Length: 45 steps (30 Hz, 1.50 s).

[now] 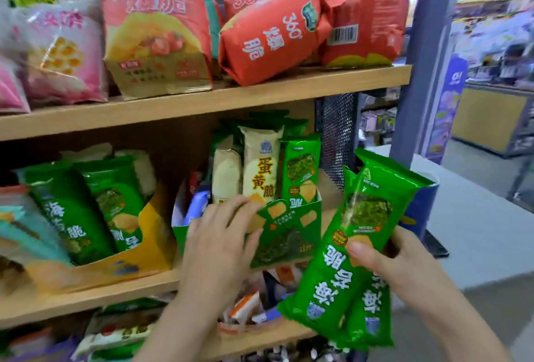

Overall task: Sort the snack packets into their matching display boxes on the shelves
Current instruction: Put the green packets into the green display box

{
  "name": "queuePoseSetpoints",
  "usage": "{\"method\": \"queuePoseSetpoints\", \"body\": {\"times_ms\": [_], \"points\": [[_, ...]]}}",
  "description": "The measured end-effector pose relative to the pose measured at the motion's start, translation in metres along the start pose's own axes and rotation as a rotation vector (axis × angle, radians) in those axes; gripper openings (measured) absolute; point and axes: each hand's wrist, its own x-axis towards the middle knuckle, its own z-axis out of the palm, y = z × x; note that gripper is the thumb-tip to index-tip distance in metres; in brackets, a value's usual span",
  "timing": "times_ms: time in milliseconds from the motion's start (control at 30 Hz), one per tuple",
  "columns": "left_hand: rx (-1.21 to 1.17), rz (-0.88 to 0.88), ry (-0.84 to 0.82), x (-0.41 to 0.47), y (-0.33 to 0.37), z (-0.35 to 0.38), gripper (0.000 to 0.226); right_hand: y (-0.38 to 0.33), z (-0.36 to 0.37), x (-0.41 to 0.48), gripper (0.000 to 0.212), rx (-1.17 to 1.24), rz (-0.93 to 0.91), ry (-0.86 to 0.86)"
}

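My right hand [384,257] grips two green seaweed snack packets [341,257], held tilted in front of the shelf's right end. My left hand [219,234] reaches into a green display box [289,234] on the middle shelf, with its fingers on a cream egg-yolk packet [261,165] that stands in the box. Another cream packet [225,171] and a green packet [300,168] stand in the same box. To the left, a yellow display box [144,246] holds green seaweed packets [75,211].
The top wooden shelf [202,101] carries large red bags [271,35] and pink bags [60,52]. Loose mixed packets [248,304] lie on the shelf below the green box. A grey post [419,72] and black mesh panel [338,136] bound the shelf on the right.
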Motion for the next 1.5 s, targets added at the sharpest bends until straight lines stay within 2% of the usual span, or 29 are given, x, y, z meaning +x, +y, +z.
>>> {"method": "queuePoseSetpoints", "body": {"times_ms": [133,300,467,600,667,767,867,933,1000,1067,1167,1267,1367,1500], "points": [[0.095,-0.081,0.019,0.002,-0.002,-0.006,0.027,0.003,-0.005,0.006,0.105,-0.009,-0.013,0.000],[0.009,-0.047,-0.007,-0.008,-0.005,-0.020,0.030,0.003,-0.005,0.002,0.102,0.000,-0.033,0.005],[0.001,-0.079,-0.051,-0.018,-0.012,-0.038,0.031,-0.003,-0.008,-0.010,0.080,-0.011,-0.035,0.007],[-0.034,-0.096,-0.068,-0.021,-0.011,-0.050,0.027,-0.008,-0.014,-0.018,0.075,-0.051,-0.016,0.040],[-0.030,-0.058,0.018,-0.012,0.001,-0.058,0.033,-0.009,-0.015,-0.021,0.074,-0.094,-0.013,0.063],[-0.064,0.137,0.135,0.019,0.036,-0.066,0.038,-0.010,-0.017,-0.018,0.073,-0.079,-0.046,0.064],[-0.037,0.264,0.033,0.057,0.067,-0.060,0.058,-0.012,-0.020,-0.009,0.045,-0.009,-0.089,0.030],[0.005,0.239,-0.112,0.076,0.078,-0.051,0.067,-0.008,-0.026,0.001,0.051,-0.021,-0.099,-0.003],[0.070,0.151,-0.202,0.086,0.078,-0.040,0.070,-0.002,-0.036,0.013,0.070,-0.012,-0.093,-0.023],[0.150,0.058,-0.196,0.086,0.072,-0.032,0.064,0.001,-0.044,0.025,0.077,-0.013,-0.093,-0.051],[0.173,-0.064,-0.060,0.082,0.061,-0.035,0.049,0.001,-0.052,0.039,0.068,0.005,-0.112,-0.106],[0.241,-0.118,-0.041,0.083,0.062,-0.041,0.032,-0.003,-0.054,0.052,0.062,0.012,-0.132,-0.153],[0.319,-0.068,-0.156,0.095,0.080,-0.042,0.032,-0.006,-0.056,0.061,0.056,-0.010,-0.154,-0.204],[0.567,0.127,-0.353,0.119,0.105,-0.029,0.064,-0.003,-0.058,0.067,0.049,-0.038,-0.150,-0.225]]}}
